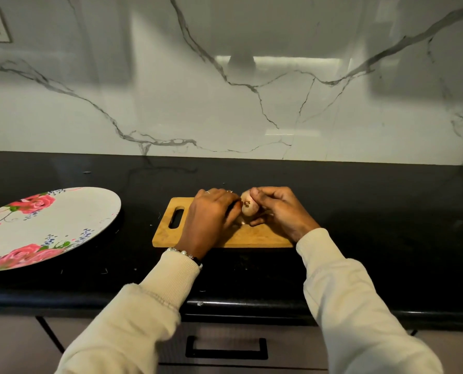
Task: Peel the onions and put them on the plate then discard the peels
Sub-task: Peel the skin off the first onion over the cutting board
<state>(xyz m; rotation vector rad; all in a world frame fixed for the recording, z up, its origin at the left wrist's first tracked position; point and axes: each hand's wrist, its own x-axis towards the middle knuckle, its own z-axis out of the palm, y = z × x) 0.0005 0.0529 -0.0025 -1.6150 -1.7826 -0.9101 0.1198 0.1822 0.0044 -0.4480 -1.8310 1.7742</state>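
Peeling is the step in hand. My right hand (276, 209) grips the onion (249, 207) just above the wooden cutting board (252, 236), root end facing left. My left hand (211, 214) has curled fingers closed against that end; whether they pinch skin or hold a tool, I cannot tell. Next, I judge, the loosened skin must be stripped off. The floral plate (63, 211) lies empty, far left on the black surface (386, 211). No readable writing or brand appears.

Dim, warm room light — a bright strip glares off the glossy wall (278, 60) at twelve o'clock. The dark counter (386, 211) swallows detail; edges bow, sleeves (359, 306) blur softly.
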